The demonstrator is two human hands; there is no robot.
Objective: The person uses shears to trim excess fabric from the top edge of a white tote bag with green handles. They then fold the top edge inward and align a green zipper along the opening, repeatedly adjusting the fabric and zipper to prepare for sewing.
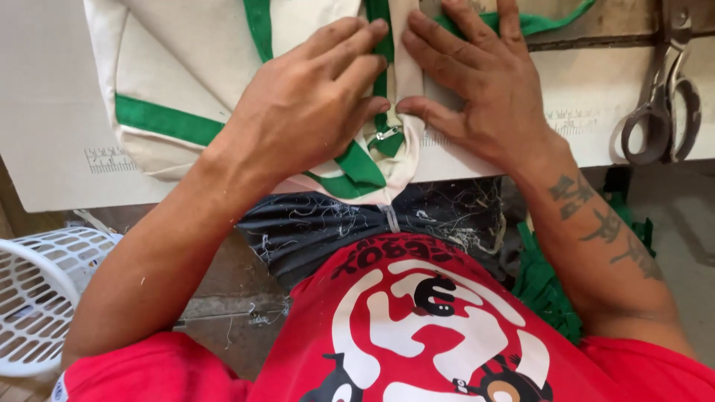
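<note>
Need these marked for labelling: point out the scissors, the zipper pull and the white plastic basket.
scissors (665,97): head view, on the pivot where the blades meet the handles.
zipper pull (386,134): head view, on the small metal tab.
white plastic basket (33,298): head view, on its slotted side wall.

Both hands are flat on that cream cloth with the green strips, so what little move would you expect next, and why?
Probably a short smoothing press outward along the fold. The left hand and right hand lie flat on the cream cloth, thumbs meeting beside the green strip and its small metal zipper pull. The scissors lie untouched to the right.
</note>
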